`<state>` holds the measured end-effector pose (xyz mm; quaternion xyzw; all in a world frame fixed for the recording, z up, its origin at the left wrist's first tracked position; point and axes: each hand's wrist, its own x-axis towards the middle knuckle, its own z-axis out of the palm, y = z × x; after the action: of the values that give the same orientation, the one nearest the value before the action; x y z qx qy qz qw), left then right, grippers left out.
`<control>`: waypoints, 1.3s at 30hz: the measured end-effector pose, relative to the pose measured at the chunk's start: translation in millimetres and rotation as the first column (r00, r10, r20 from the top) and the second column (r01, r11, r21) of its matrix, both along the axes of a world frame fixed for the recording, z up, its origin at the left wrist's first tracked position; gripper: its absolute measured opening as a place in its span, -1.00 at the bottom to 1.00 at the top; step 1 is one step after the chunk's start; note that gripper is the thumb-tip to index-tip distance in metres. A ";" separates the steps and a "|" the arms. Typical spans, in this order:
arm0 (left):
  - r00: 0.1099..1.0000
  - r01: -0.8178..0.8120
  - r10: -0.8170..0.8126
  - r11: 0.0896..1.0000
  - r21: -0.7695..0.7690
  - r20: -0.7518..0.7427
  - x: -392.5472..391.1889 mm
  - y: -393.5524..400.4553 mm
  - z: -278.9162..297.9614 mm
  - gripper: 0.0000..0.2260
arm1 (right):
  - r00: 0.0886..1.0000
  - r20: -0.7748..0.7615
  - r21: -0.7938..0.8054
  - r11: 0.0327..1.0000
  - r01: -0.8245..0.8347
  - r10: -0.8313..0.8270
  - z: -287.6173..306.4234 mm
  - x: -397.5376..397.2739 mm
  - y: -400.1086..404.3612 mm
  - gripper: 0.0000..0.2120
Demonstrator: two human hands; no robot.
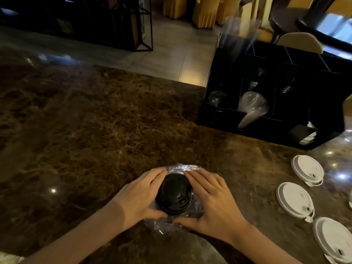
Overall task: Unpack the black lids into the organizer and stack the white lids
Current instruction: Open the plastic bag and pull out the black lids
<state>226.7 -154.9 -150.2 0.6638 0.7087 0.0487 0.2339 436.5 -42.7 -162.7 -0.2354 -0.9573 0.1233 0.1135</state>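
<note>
Both hands, left hand (140, 195) and right hand (213, 201), cupped around the black lids (174, 195), pinching their plastic wrap (182, 167) either side.

Dim warm light, glare spots on the marble counter (95, 121), blurred edges.

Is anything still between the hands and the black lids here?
Yes: clear plastic wrap still surrounds the black lids, bunched low around the stack. Left hand and right hand cup its sides.
</note>
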 end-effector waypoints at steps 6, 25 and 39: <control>0.992 -0.050 0.043 0.997 0.059 0.117 -4.4 1.2 -22.2 -0.04 | 1.000 0.002 -0.242 0.970 -0.009 0.010 -20.0 -0.2 2.5 0.05; 0.966 -0.144 0.071 0.946 0.289 0.250 1.9 -33.6 -26.9 -0.07 | 0.976 -0.179 -0.268 0.949 -0.166 0.120 -28.2 6.5 5.6 0.05; 0.982 -0.177 0.155 0.957 0.231 0.111 7.0 -29.7 -24.5 -0.10 | 0.999 0.003 -0.261 0.965 0.039 -0.039 -32.2 8.4 0.7 0.00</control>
<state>233.6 -184.6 -174.7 0.6224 0.7394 0.1838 0.1794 445.0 -41.9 -194.9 -0.2669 -0.9279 0.2460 0.0851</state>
